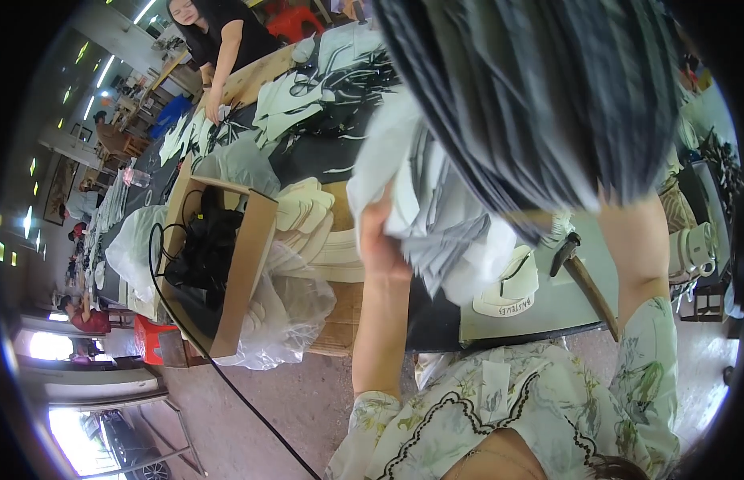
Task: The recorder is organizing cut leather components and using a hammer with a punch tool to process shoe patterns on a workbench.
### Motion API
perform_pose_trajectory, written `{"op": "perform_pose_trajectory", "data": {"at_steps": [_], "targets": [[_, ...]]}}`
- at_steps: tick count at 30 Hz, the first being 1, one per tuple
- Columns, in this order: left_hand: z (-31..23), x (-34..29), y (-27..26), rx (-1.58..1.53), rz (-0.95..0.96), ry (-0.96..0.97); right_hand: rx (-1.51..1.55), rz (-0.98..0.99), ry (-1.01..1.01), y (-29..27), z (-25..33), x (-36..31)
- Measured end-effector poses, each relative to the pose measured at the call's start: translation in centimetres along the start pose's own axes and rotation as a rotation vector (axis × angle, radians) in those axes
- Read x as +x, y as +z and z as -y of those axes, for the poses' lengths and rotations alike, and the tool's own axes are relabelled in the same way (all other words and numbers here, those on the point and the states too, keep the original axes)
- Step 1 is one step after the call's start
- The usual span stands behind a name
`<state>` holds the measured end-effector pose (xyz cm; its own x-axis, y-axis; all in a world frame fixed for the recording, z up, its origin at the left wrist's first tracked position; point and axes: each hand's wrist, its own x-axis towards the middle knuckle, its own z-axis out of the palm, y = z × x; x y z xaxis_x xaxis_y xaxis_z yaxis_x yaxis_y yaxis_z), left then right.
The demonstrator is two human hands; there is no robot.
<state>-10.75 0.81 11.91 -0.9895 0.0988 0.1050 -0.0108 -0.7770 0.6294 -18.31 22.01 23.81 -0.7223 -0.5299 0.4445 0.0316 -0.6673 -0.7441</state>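
Observation:
My left hand [380, 244] is closed round a thick bundle of white and grey cut pieces [436, 216], fanned out and smeared by motion. Thin whitish wrapping hangs about that bundle. Very close to the camera, a big stack of dark grey layered pieces [540, 88] fills the upper right, blurred. My right hand [626, 210] reaches up into this stack from below and holds it up; its fingers are hidden behind the layers. Below the stacks, on a grey-green board [564, 292], lie pale curved pieces [508, 288] with dark marks and a wooden-handled hammer [584, 280].
Left of my left arm stands an open cardboard box [252, 264] of black items, with clear plastic bags [288, 308] beside it. Cream cut pieces [308, 216] lie behind. Across the table a person [220, 40] reaches toward white pieces. A black cable [236, 388] runs across the lower left.

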Motion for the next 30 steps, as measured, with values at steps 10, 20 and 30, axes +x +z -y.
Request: {"op": "perform_pose_trajectory", "data": {"at_steps": [10,20,30], "targets": [[1.9,3.5,-5.3,0.697,-0.048,-0.044,-0.247,-0.158,-0.043,1.0,0.8,-5.4],[4.7,7.3,-0.7,1.873,0.615,-0.161,-0.12,-0.33,-0.145,-0.7,2.9,-8.8],[4.1,10.2,-8.7,1.82,0.586,0.298,-0.092,-0.158,-0.199,0.7,4.1,-14.5]]}}
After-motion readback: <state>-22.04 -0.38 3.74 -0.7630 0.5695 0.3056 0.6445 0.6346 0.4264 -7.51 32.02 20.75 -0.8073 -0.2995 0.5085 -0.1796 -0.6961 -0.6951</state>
